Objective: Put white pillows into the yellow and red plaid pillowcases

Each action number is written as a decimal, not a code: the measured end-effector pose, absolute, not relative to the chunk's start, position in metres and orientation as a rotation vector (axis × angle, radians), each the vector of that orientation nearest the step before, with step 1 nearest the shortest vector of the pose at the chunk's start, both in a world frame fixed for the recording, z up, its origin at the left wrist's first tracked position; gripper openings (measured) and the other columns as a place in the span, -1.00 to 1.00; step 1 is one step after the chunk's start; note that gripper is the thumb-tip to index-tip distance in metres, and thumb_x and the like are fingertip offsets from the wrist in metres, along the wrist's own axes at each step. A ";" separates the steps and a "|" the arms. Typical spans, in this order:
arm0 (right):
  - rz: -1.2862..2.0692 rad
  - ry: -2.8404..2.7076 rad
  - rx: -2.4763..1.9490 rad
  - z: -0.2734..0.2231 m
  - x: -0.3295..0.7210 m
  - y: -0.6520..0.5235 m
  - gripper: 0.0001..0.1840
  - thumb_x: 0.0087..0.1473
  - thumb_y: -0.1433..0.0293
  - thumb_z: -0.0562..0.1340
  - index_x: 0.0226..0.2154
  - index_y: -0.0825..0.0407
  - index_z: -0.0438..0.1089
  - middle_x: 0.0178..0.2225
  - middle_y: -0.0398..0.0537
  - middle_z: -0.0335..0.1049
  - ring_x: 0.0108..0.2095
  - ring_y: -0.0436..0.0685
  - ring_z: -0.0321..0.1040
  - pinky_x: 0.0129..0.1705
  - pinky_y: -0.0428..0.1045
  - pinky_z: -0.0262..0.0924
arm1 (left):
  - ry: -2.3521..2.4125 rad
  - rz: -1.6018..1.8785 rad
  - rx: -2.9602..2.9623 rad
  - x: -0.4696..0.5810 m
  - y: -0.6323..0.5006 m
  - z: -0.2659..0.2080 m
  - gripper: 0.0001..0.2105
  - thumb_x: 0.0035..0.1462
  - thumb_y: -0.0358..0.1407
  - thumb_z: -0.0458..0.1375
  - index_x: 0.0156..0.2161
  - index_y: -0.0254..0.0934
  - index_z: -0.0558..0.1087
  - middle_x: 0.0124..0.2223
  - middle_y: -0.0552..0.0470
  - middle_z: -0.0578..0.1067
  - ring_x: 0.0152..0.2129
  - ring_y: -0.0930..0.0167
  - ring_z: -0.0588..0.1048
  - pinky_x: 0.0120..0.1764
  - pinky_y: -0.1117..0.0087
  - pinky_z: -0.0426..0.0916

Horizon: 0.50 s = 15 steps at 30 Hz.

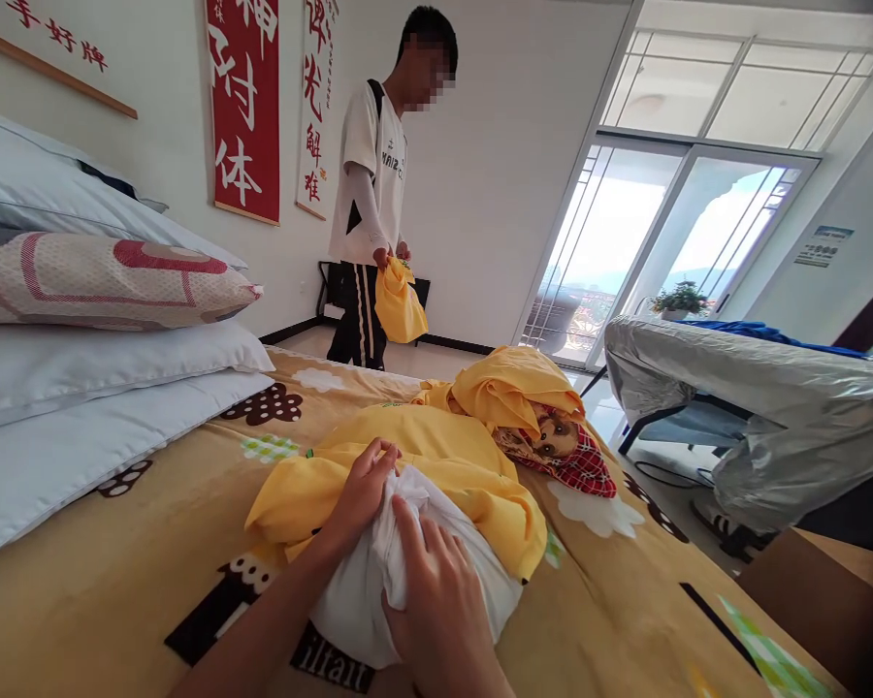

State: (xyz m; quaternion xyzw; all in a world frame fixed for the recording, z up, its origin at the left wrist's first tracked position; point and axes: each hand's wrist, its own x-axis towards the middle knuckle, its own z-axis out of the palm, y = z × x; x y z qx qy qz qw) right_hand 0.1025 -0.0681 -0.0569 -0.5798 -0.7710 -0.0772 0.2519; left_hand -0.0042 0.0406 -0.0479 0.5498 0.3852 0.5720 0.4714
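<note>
Right hand (436, 572), half-curled, rests on white pillow (364, 596), near side of bed (138, 582); left hand (364, 485) bends at its far edge (pinch on cloth unclear). Likely light, squashy; best gripped by bunched folds.

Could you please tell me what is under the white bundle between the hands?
Along the near edge of the white bundle, the tan bedspread and its dark lettered patch show. Whether the yellow cloth runs underneath is hidden.
</note>
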 end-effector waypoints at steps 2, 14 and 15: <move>-0.208 -2.079 -1.565 -0.059 0.100 -0.067 -0.05 -0.34 0.60 0.10 0.23 0.02 0.15 -0.05 0.06 0.39 -0.08 0.29 0.32 -0.04 0.10 0.22 | 0.927 1.409 1.360 -0.004 0.043 -0.051 -0.62 0.00 0.07 0.08 -0.40 -0.26 0.33 -0.49 0.13 0.30 -0.53 0.46 0.28 -0.41 0.46 0.21; 0.207 -2.001 -1.657 -0.033 0.143 -0.052 -0.36 -0.11 0.53 0.07 0.07 -0.15 0.33 -0.03 -0.09 0.42 -0.08 0.15 0.38 -0.06 0.01 0.21 | 1.328 1.068 2.127 -0.070 0.005 0.000 -0.73 0.21 -0.14 -0.04 -0.30 -0.24 0.43 -0.37 0.04 0.49 -0.39 0.37 0.41 -0.31 0.41 0.21; 0.217 -1.995 -1.669 -0.032 0.149 -0.053 -0.37 -0.11 0.51 0.07 0.06 -0.16 0.34 -0.03 -0.09 0.43 -0.07 0.16 0.38 -0.06 0.02 0.22 | 1.417 0.985 2.164 -0.077 0.001 0.003 -0.75 0.20 -0.17 -0.05 -0.32 -0.23 0.42 -0.42 0.06 0.47 -0.45 0.38 0.39 -0.36 0.41 0.17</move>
